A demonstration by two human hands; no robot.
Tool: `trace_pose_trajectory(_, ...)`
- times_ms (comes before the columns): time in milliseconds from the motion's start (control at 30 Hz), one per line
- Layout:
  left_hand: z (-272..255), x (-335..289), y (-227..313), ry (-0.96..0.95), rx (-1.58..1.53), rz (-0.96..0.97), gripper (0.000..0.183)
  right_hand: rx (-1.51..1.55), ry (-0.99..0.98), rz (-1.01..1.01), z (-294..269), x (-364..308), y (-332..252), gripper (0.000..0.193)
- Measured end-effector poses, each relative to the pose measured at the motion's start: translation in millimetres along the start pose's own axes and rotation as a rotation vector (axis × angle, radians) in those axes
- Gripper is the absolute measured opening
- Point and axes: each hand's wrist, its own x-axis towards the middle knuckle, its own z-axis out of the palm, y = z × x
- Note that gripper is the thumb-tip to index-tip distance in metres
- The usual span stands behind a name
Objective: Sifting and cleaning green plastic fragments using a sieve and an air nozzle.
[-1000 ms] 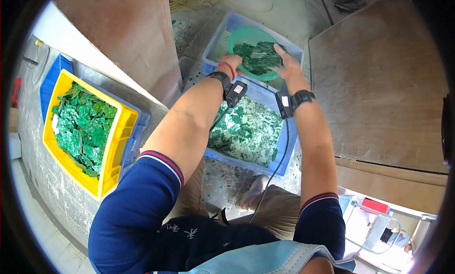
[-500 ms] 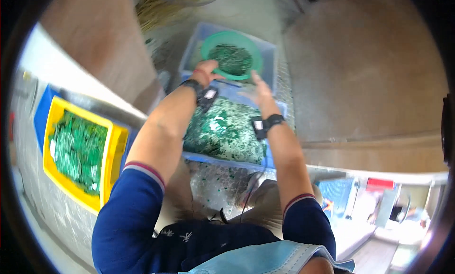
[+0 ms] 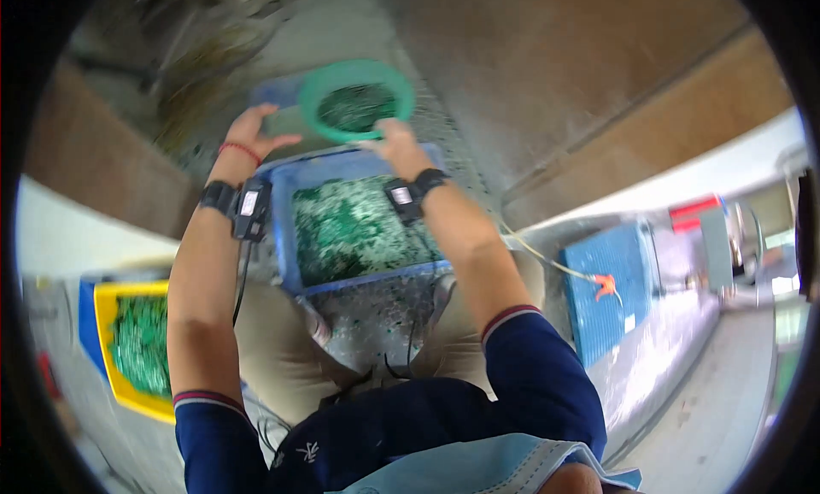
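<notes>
A round green sieve-like pan (image 3: 309, 91) with a wide rim holds a layer of dark green bits. My right hand (image 3: 396, 142) is closed on its near right rim; the hand is a little blurred. To the left of the pan, my left hand (image 3: 254, 133) is empty, with thumb and fingers spread, apart from the rim. Below both hands stands a blue crate (image 3: 289, 259) with cloudy liquid and many floating green pieces (image 3: 342, 229). Behind it, under the pan, part of another bluish crate (image 3: 275, 94) shows.
At the left, a yellow bin (image 3: 106, 340) full of shiny green pieces sits by a blue container (image 3: 88, 327). Brown panels (image 3: 581, 67) flank the work space. On the right lies a ribbed blue panel (image 3: 602, 280) with an orange clip (image 3: 605, 285) on a hose.
My left hand has let go of the pan's rim and moved left. My right hand has taken hold of the rim. The whole view has also turned, with more of the right side showing.
</notes>
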Motion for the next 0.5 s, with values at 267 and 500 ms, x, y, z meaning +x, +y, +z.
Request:
trace_pose_trajectory(267,-81.7,-24.6,15.0,-0.132,0.360,0.390,0.041,0.028,0.096,-0.041,-13.8,4.1,13.6,0.040)
trace_pose_trajectory(500,-127.4,62.7,13.7,-0.021,-0.336,-0.035,0.069,0.262,-0.422,0.596,-8.4,44.6,29.6,0.030)
